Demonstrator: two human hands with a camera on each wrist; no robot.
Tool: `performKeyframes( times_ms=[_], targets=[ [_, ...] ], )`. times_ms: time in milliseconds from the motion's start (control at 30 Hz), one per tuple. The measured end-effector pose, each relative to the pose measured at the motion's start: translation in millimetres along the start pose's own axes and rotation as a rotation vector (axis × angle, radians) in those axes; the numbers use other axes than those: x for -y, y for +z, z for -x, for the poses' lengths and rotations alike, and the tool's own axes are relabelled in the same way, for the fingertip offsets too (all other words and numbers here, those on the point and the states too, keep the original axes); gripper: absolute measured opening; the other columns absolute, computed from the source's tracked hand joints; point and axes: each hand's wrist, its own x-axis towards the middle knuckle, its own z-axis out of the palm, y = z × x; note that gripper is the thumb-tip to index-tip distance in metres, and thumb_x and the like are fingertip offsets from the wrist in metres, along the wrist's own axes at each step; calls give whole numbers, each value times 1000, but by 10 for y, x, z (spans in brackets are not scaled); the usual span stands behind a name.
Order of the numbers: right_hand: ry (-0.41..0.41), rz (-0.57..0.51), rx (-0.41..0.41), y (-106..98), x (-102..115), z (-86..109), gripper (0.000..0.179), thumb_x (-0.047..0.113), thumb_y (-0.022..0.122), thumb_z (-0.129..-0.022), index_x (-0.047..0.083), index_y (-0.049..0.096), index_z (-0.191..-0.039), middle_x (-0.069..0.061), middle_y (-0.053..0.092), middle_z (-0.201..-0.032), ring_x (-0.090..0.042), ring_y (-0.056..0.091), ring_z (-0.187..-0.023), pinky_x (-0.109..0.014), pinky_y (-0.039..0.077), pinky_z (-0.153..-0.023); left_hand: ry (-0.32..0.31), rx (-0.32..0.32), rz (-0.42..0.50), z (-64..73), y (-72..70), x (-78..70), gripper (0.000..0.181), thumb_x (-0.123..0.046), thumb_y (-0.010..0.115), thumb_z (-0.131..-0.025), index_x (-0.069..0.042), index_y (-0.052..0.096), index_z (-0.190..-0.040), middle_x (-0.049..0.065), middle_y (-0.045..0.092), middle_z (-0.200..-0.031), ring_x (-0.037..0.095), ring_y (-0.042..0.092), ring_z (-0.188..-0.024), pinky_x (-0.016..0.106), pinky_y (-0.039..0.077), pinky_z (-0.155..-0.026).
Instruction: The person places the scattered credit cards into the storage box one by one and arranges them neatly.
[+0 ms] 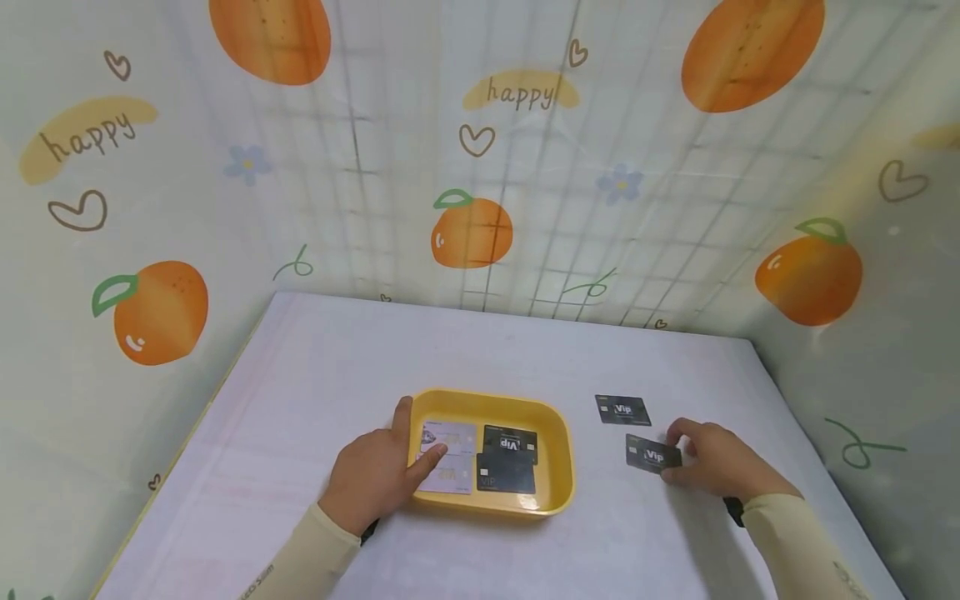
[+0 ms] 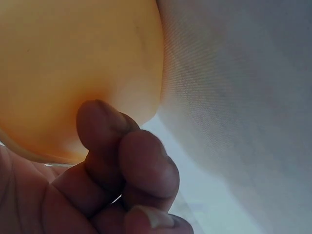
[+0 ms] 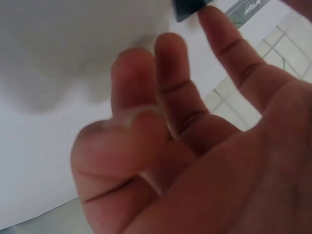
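Note:
My left hand (image 1: pixel 378 471) holds the left end of a yellow tray (image 1: pixel 564 450), thumb over the rim above the cards. Curled fingers (image 2: pixel 146 165) show against the tray's outer side in the left wrist view. Inside the tray, two pale purple cards (image 1: pixel 450 477) lie at the left and two black VIP cards (image 1: pixel 506 475) at the right, overlapping. To the tray's right, my right hand (image 1: pixel 716 458) pinches a black Vip card (image 1: pixel 647 452) by its right end. A corner of that card (image 3: pixel 187 7) shows at a fingertip in the right wrist view.
Another black Vip card (image 1: pixel 622 410) lies on the white table (image 1: pixel 337 358), just beyond the one in my right hand. Behind the table and along both sides hangs a pale curtain (image 1: pixel 390 200) printed with oranges, hearts and lettering.

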Motion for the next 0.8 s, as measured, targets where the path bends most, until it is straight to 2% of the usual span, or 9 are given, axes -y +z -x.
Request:
performKeyframes(
  times_ms=[300, 667, 800],
  targets=[
    [26, -55, -8, -15, -36, 46, 67, 41, 95, -76, 4, 55, -114, -7, 60, -87, -25, 56, -78, -40, 43, -68, 7, -1, 17, 7, -21, 5, 99, -79, 45, -99, -3, 31, -161, -6, 45, -56, 13, 45, -47, 33, 38, -43],
    [133, -112, 36, -68, 20, 156, 74, 40, 98, -73, 3, 58, -123, -16, 65, -104, -30, 59, -90, -45, 50, -73, 8, 7, 15, 15, -20, 24, 100, -80, 44, -99, -3, 30, -161, -5, 45, -55, 14, 46, -47, 34, 39, -43],
    [91, -77, 11, -73, 38, 206, 71, 41, 96, -74, 5, 62, -124, -13, 67, -102, -28, 60, -88, -45, 50, -72, 4, 22, 24, 16, -20, 27, 100, -80, 45, -98, -4, 28, -162, -5, 46, -56, 15, 46, -48, 34, 39, -44]
  ],
)
